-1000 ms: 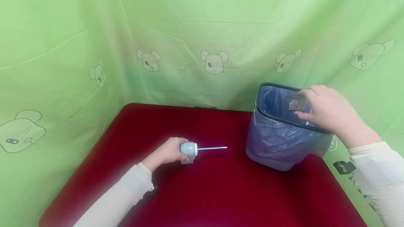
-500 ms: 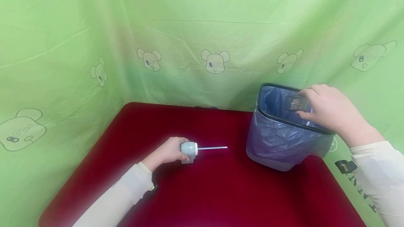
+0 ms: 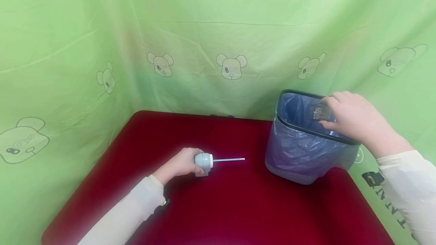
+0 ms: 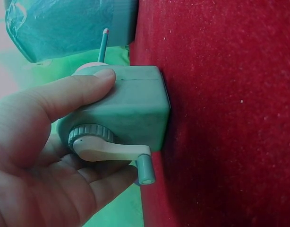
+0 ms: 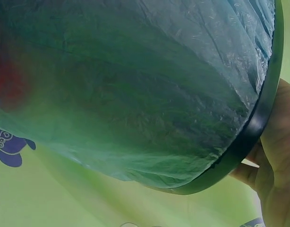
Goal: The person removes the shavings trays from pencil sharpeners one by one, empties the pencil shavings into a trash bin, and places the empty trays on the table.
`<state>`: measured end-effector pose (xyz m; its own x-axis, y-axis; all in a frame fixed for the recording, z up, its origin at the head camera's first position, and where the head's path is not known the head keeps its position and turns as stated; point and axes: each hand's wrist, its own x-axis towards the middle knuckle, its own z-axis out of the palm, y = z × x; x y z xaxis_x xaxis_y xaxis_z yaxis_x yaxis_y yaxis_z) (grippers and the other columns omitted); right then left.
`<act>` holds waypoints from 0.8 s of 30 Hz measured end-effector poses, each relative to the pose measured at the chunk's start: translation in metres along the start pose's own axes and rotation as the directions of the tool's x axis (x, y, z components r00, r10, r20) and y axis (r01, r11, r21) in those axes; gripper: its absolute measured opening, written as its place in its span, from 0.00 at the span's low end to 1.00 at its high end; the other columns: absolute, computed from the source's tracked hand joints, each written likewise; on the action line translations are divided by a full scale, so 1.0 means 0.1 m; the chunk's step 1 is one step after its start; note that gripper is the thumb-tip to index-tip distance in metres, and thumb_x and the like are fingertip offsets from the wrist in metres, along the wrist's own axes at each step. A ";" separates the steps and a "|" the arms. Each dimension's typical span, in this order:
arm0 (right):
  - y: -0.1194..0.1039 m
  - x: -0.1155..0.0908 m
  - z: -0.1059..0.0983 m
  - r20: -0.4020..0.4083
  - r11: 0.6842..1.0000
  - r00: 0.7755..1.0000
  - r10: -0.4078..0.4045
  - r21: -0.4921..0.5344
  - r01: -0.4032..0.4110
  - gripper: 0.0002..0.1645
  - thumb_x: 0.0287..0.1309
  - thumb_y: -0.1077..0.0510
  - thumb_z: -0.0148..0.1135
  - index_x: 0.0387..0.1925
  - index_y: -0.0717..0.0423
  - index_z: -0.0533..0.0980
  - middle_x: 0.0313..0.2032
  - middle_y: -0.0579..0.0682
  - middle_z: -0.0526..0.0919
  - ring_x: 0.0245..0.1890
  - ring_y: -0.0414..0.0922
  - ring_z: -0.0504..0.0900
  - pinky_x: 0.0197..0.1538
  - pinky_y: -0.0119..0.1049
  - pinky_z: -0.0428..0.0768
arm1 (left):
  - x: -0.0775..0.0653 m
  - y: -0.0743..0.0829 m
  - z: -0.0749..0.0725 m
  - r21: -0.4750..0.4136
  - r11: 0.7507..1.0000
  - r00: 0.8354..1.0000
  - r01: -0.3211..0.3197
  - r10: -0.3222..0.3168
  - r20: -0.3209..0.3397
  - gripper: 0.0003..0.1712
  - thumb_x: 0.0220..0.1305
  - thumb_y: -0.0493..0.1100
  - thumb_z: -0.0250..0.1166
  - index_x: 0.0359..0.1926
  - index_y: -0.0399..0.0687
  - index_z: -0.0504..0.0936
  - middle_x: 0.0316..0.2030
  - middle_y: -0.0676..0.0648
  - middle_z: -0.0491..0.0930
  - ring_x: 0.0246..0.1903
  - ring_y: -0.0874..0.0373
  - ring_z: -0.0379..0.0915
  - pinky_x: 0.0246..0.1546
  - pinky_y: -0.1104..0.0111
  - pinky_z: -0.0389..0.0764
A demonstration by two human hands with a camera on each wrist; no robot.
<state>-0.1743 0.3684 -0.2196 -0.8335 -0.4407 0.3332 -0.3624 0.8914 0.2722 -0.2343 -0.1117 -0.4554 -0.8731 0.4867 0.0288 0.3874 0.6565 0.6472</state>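
Note:
My left hand [image 3: 184, 162] grips a grey-green crank pencil sharpener [image 3: 203, 160] close to the red tabletop. A pencil [image 3: 228, 159] sticks out of its front, pointing right toward the bin. In the left wrist view the thumb lies on the sharpener body [image 4: 131, 104], and the pale crank handle [image 4: 114, 150] faces the camera. My right hand [image 3: 355, 118] pinches a small see-through shavings drawer [image 3: 318, 112] with dark shavings in it, over the mouth of the lined trash bin [image 3: 293, 158]. In the right wrist view, the bin's rim [image 5: 256, 123] and bag hide the drawer and part of the hand.
The red-covered table [image 3: 245, 199] carries the bin at its right side. Green curtains [image 3: 204, 29] with bear-head prints hang close behind and at both sides. A bluish bag [image 3: 306, 143] is folded over the bin's dark rim.
The right hand stays over the bin with only slight shifts, and the drawer's angle changes a little. The left hand, sharpener and pencil stay in place.

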 end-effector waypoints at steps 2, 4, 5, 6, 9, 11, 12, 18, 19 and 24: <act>0.00 0.00 0.00 -0.004 1.000 1.000 -0.010 -0.004 0.010 0.37 0.43 0.50 0.81 0.51 0.69 0.78 0.44 0.64 0.83 0.47 0.65 0.79 0.50 0.64 0.76 | 0.00 0.00 0.00 -0.001 1.000 1.000 0.003 -0.003 0.000 0.33 0.45 0.45 0.84 0.54 0.46 0.82 0.41 0.52 0.84 0.37 0.56 0.78 0.43 0.58 0.83; 0.00 0.01 0.00 -0.008 1.000 1.000 -0.019 -0.006 0.019 0.37 0.42 0.50 0.82 0.50 0.68 0.78 0.44 0.63 0.83 0.46 0.64 0.79 0.50 0.64 0.76 | 0.00 0.01 0.00 -0.003 1.000 1.000 0.002 -0.002 0.002 0.33 0.45 0.45 0.84 0.54 0.45 0.82 0.41 0.51 0.84 0.37 0.56 0.79 0.43 0.57 0.83; 0.00 0.01 0.00 -0.010 1.000 1.000 -0.022 -0.008 0.022 0.37 0.42 0.50 0.82 0.50 0.68 0.78 0.44 0.63 0.83 0.46 0.64 0.79 0.50 0.63 0.76 | -0.01 0.01 0.00 -0.005 1.000 1.000 0.003 -0.003 0.003 0.33 0.45 0.45 0.84 0.54 0.45 0.82 0.41 0.51 0.84 0.37 0.56 0.79 0.43 0.57 0.83; 0.00 0.01 0.00 -0.012 1.000 1.000 -0.026 -0.010 0.026 0.37 0.42 0.50 0.82 0.50 0.68 0.78 0.43 0.63 0.83 0.46 0.64 0.79 0.50 0.63 0.76 | -0.01 0.02 -0.01 -0.006 1.000 1.000 0.002 -0.002 0.004 0.33 0.45 0.45 0.84 0.54 0.45 0.82 0.41 0.51 0.84 0.37 0.56 0.79 0.43 0.57 0.83; 0.01 0.02 0.00 -0.018 0.999 0.999 -0.036 -0.017 0.036 0.37 0.41 0.50 0.82 0.49 0.69 0.78 0.43 0.63 0.83 0.46 0.64 0.79 0.49 0.63 0.76 | -0.01 0.02 -0.01 -0.006 1.000 1.000 0.000 0.000 0.003 0.33 0.44 0.44 0.84 0.54 0.45 0.82 0.41 0.51 0.84 0.37 0.56 0.78 0.43 0.58 0.83; 0.01 0.02 0.00 -0.024 0.999 0.999 -0.046 -0.027 0.045 0.37 0.41 0.50 0.82 0.48 0.69 0.78 0.42 0.63 0.83 0.45 0.64 0.79 0.49 0.63 0.76 | -0.01 0.03 -0.01 -0.005 1.000 1.000 0.004 -0.004 0.003 0.33 0.45 0.44 0.84 0.54 0.45 0.82 0.41 0.52 0.84 0.37 0.56 0.78 0.44 0.58 0.83; 0.01 0.03 0.00 -0.024 0.998 0.999 -0.049 -0.031 0.048 0.37 0.41 0.50 0.82 0.48 0.69 0.78 0.42 0.63 0.83 0.45 0.64 0.79 0.49 0.63 0.76 | -0.01 0.03 -0.01 -0.005 1.000 1.000 -0.001 0.001 0.003 0.33 0.45 0.44 0.84 0.54 0.44 0.82 0.41 0.51 0.84 0.37 0.56 0.78 0.44 0.58 0.83; -0.01 0.04 -0.01 -0.021 0.996 0.997 -0.069 -0.064 0.067 0.37 0.40 0.50 0.82 0.48 0.70 0.78 0.40 0.62 0.82 0.43 0.63 0.80 0.48 0.62 0.77 | -0.01 0.02 -0.02 -0.013 1.000 1.000 -0.004 0.004 0.004 0.34 0.44 0.44 0.84 0.54 0.43 0.82 0.40 0.51 0.84 0.37 0.56 0.78 0.43 0.57 0.83; -0.01 0.05 -0.01 -0.020 0.995 0.997 -0.074 -0.072 0.072 0.37 0.40 0.50 0.83 0.48 0.70 0.78 0.40 0.62 0.82 0.43 0.63 0.80 0.47 0.62 0.77 | -0.01 0.02 -0.02 -0.012 1.000 1.000 -0.001 0.001 0.004 0.33 0.44 0.44 0.84 0.54 0.44 0.82 0.40 0.51 0.84 0.37 0.56 0.78 0.43 0.58 0.83; 0.00 0.04 0.01 -0.033 0.991 0.995 -0.099 -0.099 0.095 0.37 0.39 0.50 0.84 0.46 0.70 0.78 0.38 0.61 0.81 0.40 0.62 0.80 0.45 0.60 0.77 | 0.00 0.00 -0.01 -0.007 1.000 1.000 -0.006 0.006 0.004 0.33 0.44 0.45 0.84 0.54 0.45 0.82 0.40 0.52 0.84 0.36 0.56 0.78 0.42 0.58 0.83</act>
<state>-0.1780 0.3667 -0.2196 -0.7795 -0.5298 0.3343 -0.3972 0.8306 0.3903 -0.2341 -0.1121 -0.4544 -0.8698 0.4926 0.0297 0.3904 0.6500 0.6520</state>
